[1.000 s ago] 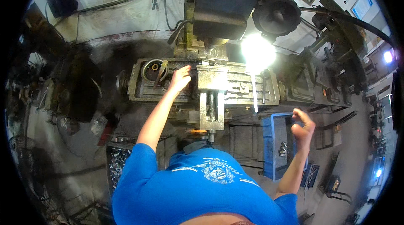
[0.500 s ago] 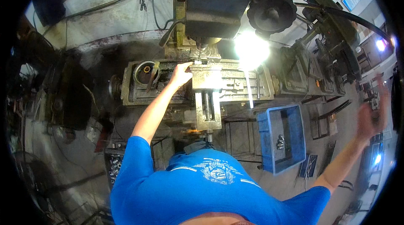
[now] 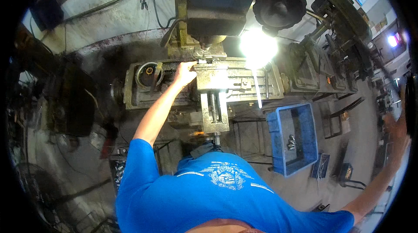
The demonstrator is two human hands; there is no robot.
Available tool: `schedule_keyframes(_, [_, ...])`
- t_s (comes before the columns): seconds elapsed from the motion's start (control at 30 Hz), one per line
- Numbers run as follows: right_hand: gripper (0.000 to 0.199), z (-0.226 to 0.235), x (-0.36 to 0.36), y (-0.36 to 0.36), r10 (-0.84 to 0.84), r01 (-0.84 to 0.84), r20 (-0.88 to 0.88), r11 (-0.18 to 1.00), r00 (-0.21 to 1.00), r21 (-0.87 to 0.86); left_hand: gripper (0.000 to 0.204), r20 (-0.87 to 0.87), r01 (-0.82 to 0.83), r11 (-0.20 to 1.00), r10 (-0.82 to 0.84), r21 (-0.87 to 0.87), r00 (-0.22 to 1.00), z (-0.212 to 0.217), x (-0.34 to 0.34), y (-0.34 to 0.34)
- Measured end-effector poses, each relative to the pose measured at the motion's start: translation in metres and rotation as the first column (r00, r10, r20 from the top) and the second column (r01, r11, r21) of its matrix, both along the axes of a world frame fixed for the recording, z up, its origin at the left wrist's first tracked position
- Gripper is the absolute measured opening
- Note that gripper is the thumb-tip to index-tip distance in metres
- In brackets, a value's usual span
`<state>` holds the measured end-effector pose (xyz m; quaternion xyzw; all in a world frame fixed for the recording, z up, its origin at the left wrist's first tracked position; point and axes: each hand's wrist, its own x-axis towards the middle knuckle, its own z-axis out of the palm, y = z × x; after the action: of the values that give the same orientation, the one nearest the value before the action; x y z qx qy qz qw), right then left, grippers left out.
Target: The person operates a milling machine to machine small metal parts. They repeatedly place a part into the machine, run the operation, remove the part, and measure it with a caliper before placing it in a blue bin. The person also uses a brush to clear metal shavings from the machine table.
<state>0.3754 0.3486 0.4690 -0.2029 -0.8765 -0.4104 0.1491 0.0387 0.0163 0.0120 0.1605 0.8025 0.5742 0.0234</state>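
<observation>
At the left end of the jaws of a machine vise [image 3: 210, 79], my left hand [image 3: 186, 75] has its fingers closed. A small bright metal piece [image 3: 201, 62] shows beside the fingertips; whether they grip it is hidden. The vise is bolted on the table of a milling machine, and the dark machine head [image 3: 217, 4] hangs over it with the spindle [image 3: 205, 45] just behind the jaws. My right arm is stretched far out to the right, where my right hand [image 3: 397, 130] is smeared by motion at the picture's rim; its fingers cannot be made out.
A lit work lamp [image 3: 258, 49] glares right of the vise. A metal ring [image 3: 140, 75] lies on the table's left part. On the right stands a blue crate [image 3: 276, 141] with several metal parts [image 3: 291, 142]. Another bin of metal parts [image 3: 118, 173] is at lower left.
My right hand has moved farther right and a little downward, to the picture's rim. The view has shifted slightly. My left hand stays at the vise.
</observation>
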Motion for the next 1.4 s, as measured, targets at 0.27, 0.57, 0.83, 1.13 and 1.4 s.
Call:
schedule_keyframes(0.27, [0.067,-0.127,0.033,-0.002,0.168,-0.214,-0.152,0.455,0.974,-0.865,0.052,0.016,-0.003,1.000,0.003,0.014,1.000,-0.002,0.000,0.003])
schedule_keyframes(0.57, [0.065,-0.196,0.018,-0.002,-0.026,-0.287,-0.287,0.007,0.958,-0.958,0.051,0.065,-0.015,0.999,0.013,0.043,0.998,-0.005,-0.002,0.008])
schedule_keyframes(0.83, [0.053,-0.150,0.019,0.001,0.115,-0.198,-0.176,0.223,0.978,-0.955,0.050,0.027,0.011,0.998,-0.013,0.054,1.000,-0.007,-0.006,0.007])
schedule_keyframes(1.13, [0.063,-0.197,0.020,0.013,-0.027,-0.241,-0.240,-0.043,0.970,-0.970,0.051,0.039,-0.023,1.000,0.023,0.005,0.999,-0.001,-0.003,0.012])
schedule_keyframes(1.4, [0.059,-0.228,0.017,0.012,0.009,-0.343,-0.343,-0.002,0.939,-0.939,0.049,0.082,-0.020,0.998,0.015,0.052,0.997,-0.001,-0.001,0.006])
